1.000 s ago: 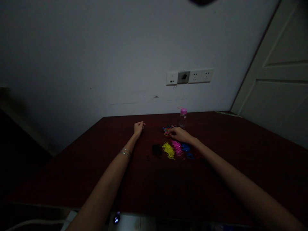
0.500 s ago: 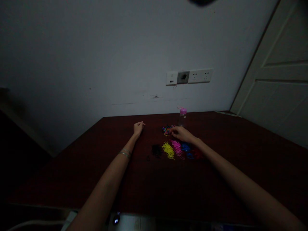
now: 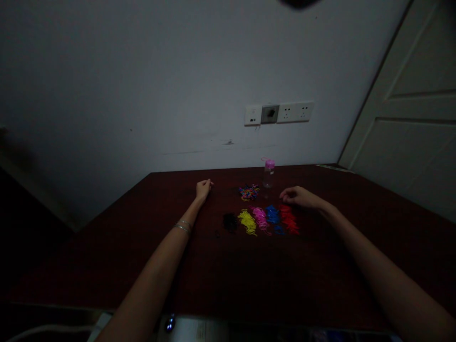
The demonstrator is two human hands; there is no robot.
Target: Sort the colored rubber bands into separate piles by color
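Observation:
My left hand (image 3: 204, 189) rests on the dark red table, fingers curled in a loose fist with nothing visible in it. Over the upper end of a red pile of bands (image 3: 289, 219) is my right hand (image 3: 298, 196), its fingertips pinched together; whatever they hold is too small to make out. Left of the red pile lie blue bands (image 3: 273, 215), pink bands (image 3: 261, 218), yellow bands (image 3: 247, 222) and black bands (image 3: 230, 222) in separate heaps. Behind them, between my hands, sits a mixed-colour heap of bands (image 3: 248, 192).
A clear bottle with a pink cap (image 3: 269, 174) stands behind the heaps, near the wall. Wall sockets (image 3: 287, 113) are above the table (image 3: 221, 275). One dark loose band (image 3: 217, 233) lies at the front left of the black heap. A white door (image 3: 409, 137) is at the right.
My right hand has moved right, from the mixed heap to above the red bands, uncovering the mixed, blue and red heaps. My left hand has stayed put.

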